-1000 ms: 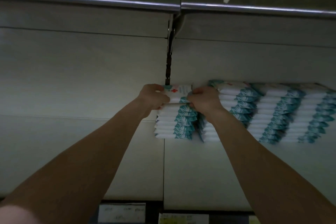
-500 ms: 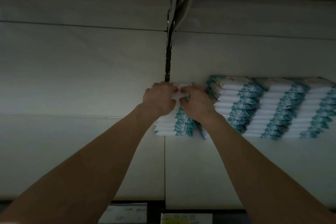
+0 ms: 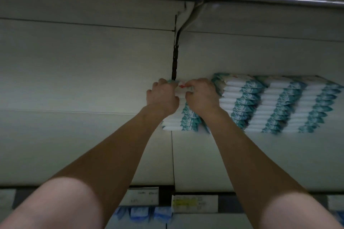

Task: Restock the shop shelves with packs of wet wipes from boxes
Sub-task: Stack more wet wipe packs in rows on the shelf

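Wipes pack [image 3: 181, 88] tops the end stack [image 3: 186, 124], pinched in the grip of left hand [image 3: 162, 96] and right hand [image 3: 202, 96], neighbouring stacks [image 3: 279, 102] beside.

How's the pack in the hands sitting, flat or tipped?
Flat: the pack lies level atop the leftmost stack, left hand and right hand gripping it.

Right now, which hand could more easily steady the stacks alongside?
Probably the right hand: it grips the top pack beside the neighbouring stacks, while the left hand holds the pack's far side.
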`<state>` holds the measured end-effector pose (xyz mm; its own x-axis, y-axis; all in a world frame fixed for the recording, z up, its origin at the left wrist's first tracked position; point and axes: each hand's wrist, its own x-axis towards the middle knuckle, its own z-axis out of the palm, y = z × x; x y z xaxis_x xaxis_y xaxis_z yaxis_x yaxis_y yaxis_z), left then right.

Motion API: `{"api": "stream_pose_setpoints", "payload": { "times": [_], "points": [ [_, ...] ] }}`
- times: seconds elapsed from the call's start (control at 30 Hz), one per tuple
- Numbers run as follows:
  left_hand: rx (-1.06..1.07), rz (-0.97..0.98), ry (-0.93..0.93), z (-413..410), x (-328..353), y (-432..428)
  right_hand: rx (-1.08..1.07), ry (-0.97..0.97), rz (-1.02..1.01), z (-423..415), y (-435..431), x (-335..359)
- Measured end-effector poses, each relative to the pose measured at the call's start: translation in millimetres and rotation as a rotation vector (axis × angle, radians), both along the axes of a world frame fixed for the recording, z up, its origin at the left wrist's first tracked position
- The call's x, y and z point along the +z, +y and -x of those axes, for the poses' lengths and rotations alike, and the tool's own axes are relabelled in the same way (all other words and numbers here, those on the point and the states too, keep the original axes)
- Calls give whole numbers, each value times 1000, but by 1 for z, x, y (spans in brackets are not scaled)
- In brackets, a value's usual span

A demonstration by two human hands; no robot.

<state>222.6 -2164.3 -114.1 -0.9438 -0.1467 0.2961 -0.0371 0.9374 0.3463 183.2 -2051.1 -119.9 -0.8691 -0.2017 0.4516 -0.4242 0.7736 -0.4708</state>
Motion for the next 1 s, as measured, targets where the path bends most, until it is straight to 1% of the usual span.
{"api": "stream_pose_setpoints", "payload": {
  "times": [0.03, 0.07, 0.17, 0.3, 0.37, 0.47, 0.6, 0.73, 0.83, 1.0],
  "points": [
    [24, -27, -17, -8, -6, -4, -4, -15, 19, -9, -2, 0],
    [30, -64, 8, -11, -8, -9, -15, -39, 36, -18, -4, 0],
    [78, -277, 39, -23, -11, -11, -36, -122, 86, -52, -9, -3],
    [166, -538, 76, -61, -31, -22, 31, -214, 139, -105, -22, -15],
    [222, -624, 95, -83, -42, -27, 59, -234, 155, -129, -31, -23],
    [308, -703, 123, -114, -58, -38, 104, -283, 125, -158, -44, -34],
    [470, -770, 136, -156, -72, -59, 220, -359, 45, -185, -68, -42],
    [666, -839, 198, -199, -82, -77, 413, -423, -24, -206, -91, -51],
    [858, -856, 228, -232, -87, -83, 561, -459, -104, -221, -104, -61],
    [1163, -955, 289, -291, -112, -65, 783, -503, -266, -252, -109, -82]
  ]
}}
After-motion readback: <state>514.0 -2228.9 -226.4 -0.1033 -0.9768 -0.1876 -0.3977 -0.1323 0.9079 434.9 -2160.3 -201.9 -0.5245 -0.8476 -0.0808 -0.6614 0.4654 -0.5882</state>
